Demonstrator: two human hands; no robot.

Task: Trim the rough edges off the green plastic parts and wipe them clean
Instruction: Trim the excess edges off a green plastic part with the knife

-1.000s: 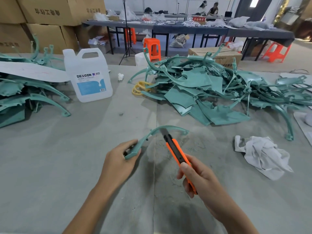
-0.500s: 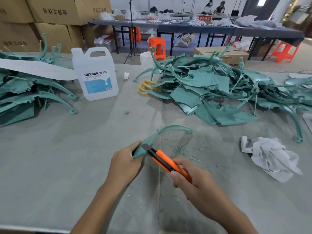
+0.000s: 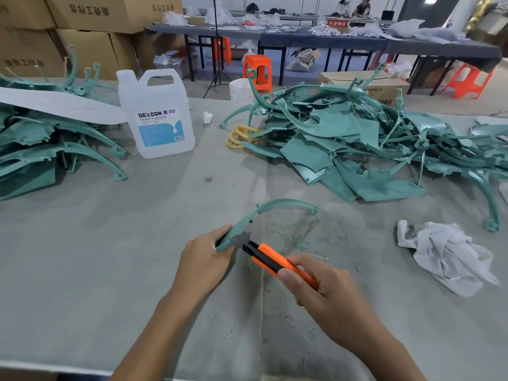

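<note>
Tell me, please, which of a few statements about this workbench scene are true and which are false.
1. The left hand grips a curved green part, and the right hand grips a knife. True.
2. The knife's handle is blue. False: it is orange.
3. A white rag lies on the table to the right of both hands. True.
4. The DEXCON jug lies on its side. False: it stands upright.
</note>
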